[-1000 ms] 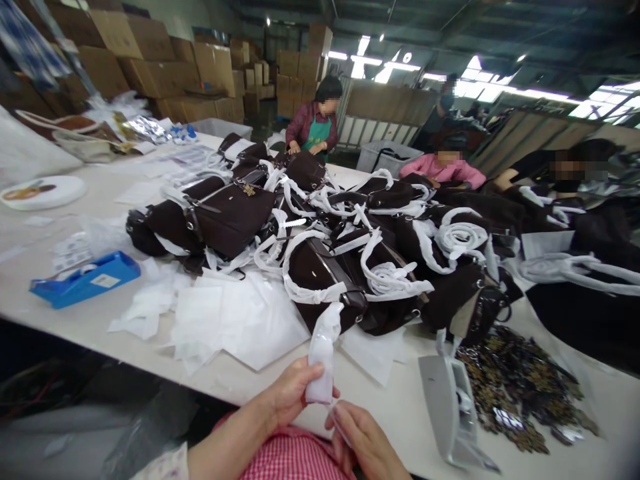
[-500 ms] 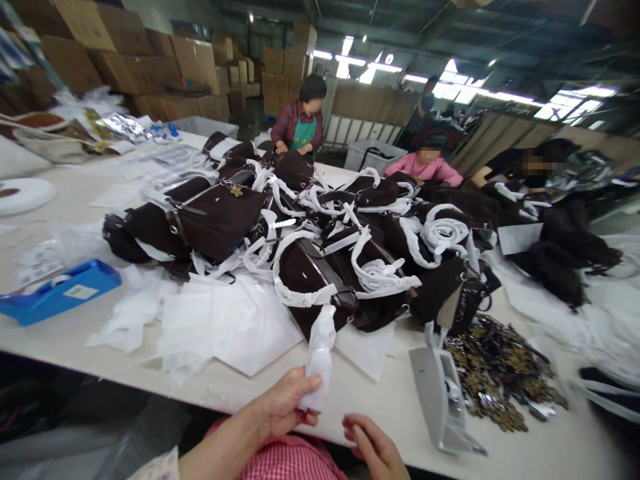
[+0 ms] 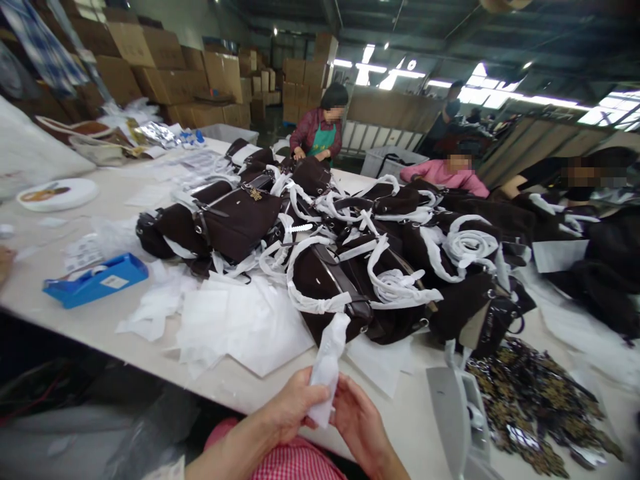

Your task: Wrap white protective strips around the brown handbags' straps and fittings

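My left hand is closed around a white-wrapped bundle, the thumb lying across its front and the upper end slanting up to the right. Close beside the bundle's lower right is my right hand, its fingers slightly curled and apart, partly behind the bundle; whether it touches is unclear. Just beyond the bundle lies a dark brown bag with white-wrapped handles. White sheets are spread to the left of it on the pale table.
A blue tape dispenser sits at the left, a grey dispenser at the right beside a pile of brass-coloured chains. More dark bags are heaped across the table. Several people work beyond it, one in a green apron.
My right hand has moved up and left, close to the bundle. The bundle tilts more to the right. The camera view has shifted, so the scene sits further right.
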Demonstrator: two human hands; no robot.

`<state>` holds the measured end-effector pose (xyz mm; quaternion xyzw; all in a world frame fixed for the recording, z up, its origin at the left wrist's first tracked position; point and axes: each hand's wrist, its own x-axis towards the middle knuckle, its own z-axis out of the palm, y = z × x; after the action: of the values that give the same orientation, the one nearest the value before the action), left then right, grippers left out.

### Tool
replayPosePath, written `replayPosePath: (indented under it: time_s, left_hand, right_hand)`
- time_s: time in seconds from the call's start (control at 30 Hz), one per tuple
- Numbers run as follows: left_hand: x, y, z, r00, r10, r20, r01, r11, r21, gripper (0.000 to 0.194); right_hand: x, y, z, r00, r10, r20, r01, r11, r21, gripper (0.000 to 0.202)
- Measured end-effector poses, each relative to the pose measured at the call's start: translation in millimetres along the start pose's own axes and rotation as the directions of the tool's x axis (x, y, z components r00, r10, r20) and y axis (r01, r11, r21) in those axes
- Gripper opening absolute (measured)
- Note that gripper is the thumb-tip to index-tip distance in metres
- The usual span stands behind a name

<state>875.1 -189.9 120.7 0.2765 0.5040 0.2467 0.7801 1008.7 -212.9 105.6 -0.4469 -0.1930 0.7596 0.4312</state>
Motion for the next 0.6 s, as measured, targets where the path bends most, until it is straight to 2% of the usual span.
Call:
replayPosePath:
  time_s: [0.07,0.13,0.2,0.27,0.33,0.43,0.5,0.6]
  left_hand:
    - [0.8,-2.4,1.7,0.998,0.002,-0.070,0.003,0.997,0.073,0.041]
    - [2.7,-5.5,2.0,0.993,0.018,-0.120,0.000,0.989,0.146,0.040]
    - [5.0,-8.7,1.4,0.991,0.028,-0.131,-0.006,0.986,0.164,0.039]
    - [7.1,-11.4,0.4,0.996,0.017,-0.088,-0.009,0.996,0.091,0.041]
    - [8.2,-13.1,-0.2,1.000,0.000,-0.008,0.000,0.997,-0.074,0.045]
    - [8.2,-13.8,-0.4,0.993,-0.045,0.109,0.072,0.963,-0.261,0.043]
    - [6.7,-13.1,-0.8,0.990,-0.081,0.111,0.105,0.968,-0.227,0.040]
    - [1.3,-9.6,-1.9,0.996,-0.074,0.044,0.078,0.993,-0.085,0.042]
  right_hand:
    - [-1.3,-2.0,-0.2,0.995,-0.032,-0.094,0.016,0.986,-0.167,0.041]
    - [-1.9,-4.2,-0.6,0.974,-0.099,-0.205,0.018,0.932,-0.361,0.043]
    - [-2.6,-5.5,-1.6,0.965,-0.119,-0.234,0.004,0.898,-0.441,0.047]
    - [-4.2,-4.3,-3.0,0.970,-0.123,-0.208,0.022,0.902,-0.432,0.047]
    - [-5.9,0.2,-4.7,0.970,-0.117,-0.212,0.026,0.922,-0.386,0.047]
    - [-5.3,11.2,-8.5,0.962,-0.104,-0.253,0.011,0.939,-0.343,0.050]
    - [-2.2,17.9,-11.7,0.954,-0.137,-0.267,0.030,0.928,-0.371,0.051]
    - [2.9,22.5,-14.7,0.960,-0.174,-0.219,0.081,0.922,-0.378,0.048]
